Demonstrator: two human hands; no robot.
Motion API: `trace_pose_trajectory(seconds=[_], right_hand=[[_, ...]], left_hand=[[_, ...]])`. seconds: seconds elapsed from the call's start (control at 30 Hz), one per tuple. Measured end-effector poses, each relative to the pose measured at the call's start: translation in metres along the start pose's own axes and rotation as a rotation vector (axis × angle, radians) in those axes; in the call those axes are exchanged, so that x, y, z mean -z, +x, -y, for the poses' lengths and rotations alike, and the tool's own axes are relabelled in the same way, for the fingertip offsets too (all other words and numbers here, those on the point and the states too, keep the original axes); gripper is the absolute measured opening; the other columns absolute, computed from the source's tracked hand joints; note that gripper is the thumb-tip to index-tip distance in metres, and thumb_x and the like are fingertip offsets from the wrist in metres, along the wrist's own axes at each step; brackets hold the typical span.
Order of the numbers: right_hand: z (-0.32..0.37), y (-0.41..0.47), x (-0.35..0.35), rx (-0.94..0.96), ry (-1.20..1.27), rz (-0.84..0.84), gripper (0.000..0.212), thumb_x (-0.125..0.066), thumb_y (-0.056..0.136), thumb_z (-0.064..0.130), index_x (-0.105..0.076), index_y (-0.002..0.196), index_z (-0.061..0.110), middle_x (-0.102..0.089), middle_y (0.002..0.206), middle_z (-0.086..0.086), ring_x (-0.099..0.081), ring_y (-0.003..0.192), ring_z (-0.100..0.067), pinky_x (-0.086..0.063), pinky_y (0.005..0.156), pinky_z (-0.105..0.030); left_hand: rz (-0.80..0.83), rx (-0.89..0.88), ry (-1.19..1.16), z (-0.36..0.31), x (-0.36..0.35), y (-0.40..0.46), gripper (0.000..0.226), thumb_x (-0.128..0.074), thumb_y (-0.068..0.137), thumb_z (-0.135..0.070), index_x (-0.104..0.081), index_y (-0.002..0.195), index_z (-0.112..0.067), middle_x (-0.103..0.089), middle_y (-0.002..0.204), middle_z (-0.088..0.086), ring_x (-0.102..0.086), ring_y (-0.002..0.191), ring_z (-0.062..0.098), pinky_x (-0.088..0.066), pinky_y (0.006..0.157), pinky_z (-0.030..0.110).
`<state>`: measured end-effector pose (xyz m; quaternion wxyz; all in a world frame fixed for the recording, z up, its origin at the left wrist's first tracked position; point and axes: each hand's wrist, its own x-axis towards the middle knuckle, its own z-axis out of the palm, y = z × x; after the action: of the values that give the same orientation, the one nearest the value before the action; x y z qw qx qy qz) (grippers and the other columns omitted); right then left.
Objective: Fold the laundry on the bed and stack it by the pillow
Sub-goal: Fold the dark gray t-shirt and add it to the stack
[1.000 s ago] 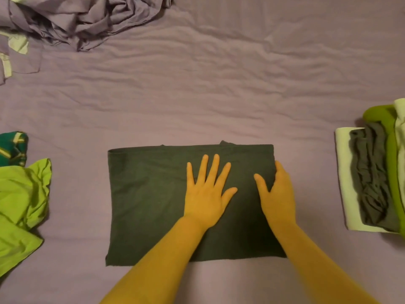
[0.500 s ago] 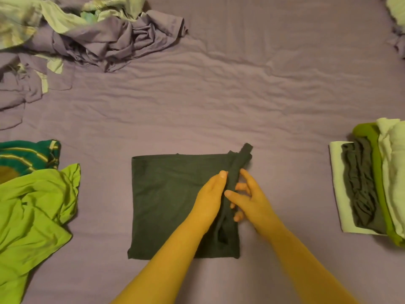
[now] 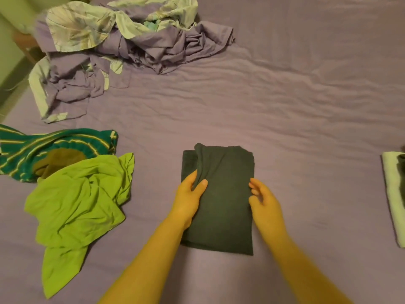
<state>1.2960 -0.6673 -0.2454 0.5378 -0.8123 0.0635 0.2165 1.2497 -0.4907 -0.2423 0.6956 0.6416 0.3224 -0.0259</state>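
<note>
Both forearms reach in from the near edge and meet at a dark cloth (image 3: 221, 200), folded into a tall rectangle that lies flat on the purple sheet (image 3: 285, 106) between the two hands. The left hand (image 3: 189, 198) sits at the cloth's left edge, back of the hand up, wrist straight in line with the forearm; its thumb lies on top of the fabric and the fingers tuck under a raised fold, pinching a ridge of cloth that runs up and away from the hand toward the far left corner. The right hand (image 3: 262, 199) stands at the cloth's right edge, turned on its side with the palm facing left; its fingers are loosely bent and spread, their tips touching or just beside the edge, gripping nothing that can be seen. The hand is somewhat blurred, so whether the tips press the fabric cannot be told. Left of the left hand lies a crumpled lime shirt (image 3: 79, 207), and just beyond it a green striped garment (image 3: 54, 143), the two touching. Farther off, beyond and left of both hands, is a heap of purple and pale patterned bedding (image 3: 122, 47). Well right of the right hand, at the frame edge, shows the end of a stack (image 3: 394, 194) of folded pieces, pale at the bottom with something dark on top.
</note>
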Motion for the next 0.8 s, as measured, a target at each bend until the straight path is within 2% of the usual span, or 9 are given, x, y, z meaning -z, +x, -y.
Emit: trace_pose_trajectory(seconds=[0.07, 0.13, 0.27, 0.33, 0.43, 0.53, 0.63, 0.73, 0.8], right_hand=[[-0.01, -0.003, -0.003, 0.004, -0.142, -0.011, 0.048, -0.047, 0.093, -0.001, -0.042, 0.14, 0.009, -0.044, 0.141, -0.01, -0.044, 0.127, -0.025, -0.035, 0.107, -0.033], [-0.014, -0.007, -0.012, -0.066, -0.123, 0.027, 0.052, -0.05, 0.096, 0.009, -0.033, 0.145, 0.01, -0.037, 0.147, -0.01, -0.044, 0.128, -0.025, -0.033, 0.102, -0.028], [-0.02, -0.014, -0.034, -0.111, -0.131, -0.005, 0.059, -0.053, 0.095, 0.025, -0.028, 0.147, 0.01, -0.037, 0.149, -0.009, -0.042, 0.131, -0.027, -0.034, 0.105, -0.035], [-0.019, -0.013, -0.039, -0.121, -0.149, -0.05, 0.055, -0.054, 0.095, 0.029, -0.036, 0.142, 0.008, -0.045, 0.142, -0.012, -0.047, 0.124, -0.028, -0.037, 0.1, -0.038], [-0.012, -0.008, -0.044, -0.248, 0.012, -0.01, 0.042, -0.059, 0.092, 0.034, -0.052, 0.126, 0.01, -0.06, 0.121, -0.012, -0.056, 0.097, -0.025, -0.046, 0.083, -0.036], [-0.007, -0.005, -0.039, -0.337, 0.195, 0.025, 0.037, -0.063, 0.089, 0.031, -0.056, 0.12, 0.012, -0.064, 0.114, -0.011, -0.061, 0.098, -0.029, -0.051, 0.089, -0.045], [0.0, -0.005, -0.015, -0.247, 0.154, 0.052, 0.029, -0.052, 0.095, 0.034, -0.058, 0.117, 0.016, -0.064, 0.115, -0.01, -0.06, 0.102, -0.029, -0.049, 0.093, -0.048], [0.005, -0.006, 0.022, -0.078, 0.033, 0.038, 0.032, -0.043, 0.099, 0.034, -0.056, 0.123, 0.017, -0.061, 0.112, 0.0, -0.055, 0.098, -0.018, -0.044, 0.087, -0.032], [0.007, -0.009, 0.051, -0.009, -0.002, 0.01, 0.032, -0.042, 0.099, 0.034, -0.055, 0.125, 0.02, -0.056, 0.104, 0.008, -0.052, 0.092, -0.01, -0.038, 0.081, -0.025]], left_hand=[[-0.058, -0.023, 0.099, 0.007, 0.021, 0.002, 0.043, -0.053, 0.096, -0.018, -0.046, 0.138, -0.019, -0.057, 0.128, -0.007, -0.057, 0.108, 0.007, -0.051, 0.088, 0.016], [-0.099, -0.027, 0.232, 0.015, 0.035, 0.001, 0.047, -0.056, 0.095, -0.019, -0.044, 0.14, -0.018, -0.056, 0.133, 0.001, -0.055, 0.113, 0.013, -0.047, 0.098, 0.03], [-0.229, 0.012, 0.713, 0.03, 0.044, 0.003, 0.067, -0.066, 0.087, -0.034, -0.036, 0.144, -0.016, -0.051, 0.13, 0.013, -0.052, 0.114, 0.028, -0.046, 0.095, 0.04], [-0.258, 0.111, 0.617, 0.029, 0.039, 0.004, 0.068, -0.068, 0.085, -0.036, -0.039, 0.14, -0.01, -0.051, 0.133, 0.014, -0.052, 0.117, 0.03, -0.046, 0.096, 0.043], [-0.226, 0.325, 0.214, 0.017, 0.029, 0.006, 0.049, -0.071, 0.083, -0.035, -0.052, 0.119, -0.007, -0.06, 0.118, 0.01, -0.059, 0.099, 0.027, -0.05, 0.085, 0.039], [-0.149, 0.471, -0.075, 0.003, 0.019, 0.003, 0.048, -0.07, 0.084, -0.037, -0.057, 0.117, -0.005, -0.065, 0.105, 0.011, -0.062, 0.086, 0.025, -0.05, 0.07, 0.033], [-0.076, 0.429, -0.154, -0.006, 0.005, -0.004, 0.041, -0.065, 0.087, -0.037, -0.059, 0.118, -0.011, -0.067, 0.099, 0.007, -0.065, 0.085, 0.022, -0.05, 0.063, 0.03], [0.003, 0.371, -0.158, -0.017, -0.02, -0.016, 0.035, -0.062, 0.089, -0.039, -0.06, 0.116, -0.017, -0.068, 0.101, 0.003, -0.066, 0.09, 0.02, -0.053, 0.067, 0.031], [0.049, 0.324, -0.124, -0.027, -0.04, -0.024, 0.039, -0.061, 0.089, -0.04, -0.058, 0.121, -0.018, -0.068, 0.109, 0.004, -0.065, 0.095, 0.021, -0.053, 0.076, 0.033]])
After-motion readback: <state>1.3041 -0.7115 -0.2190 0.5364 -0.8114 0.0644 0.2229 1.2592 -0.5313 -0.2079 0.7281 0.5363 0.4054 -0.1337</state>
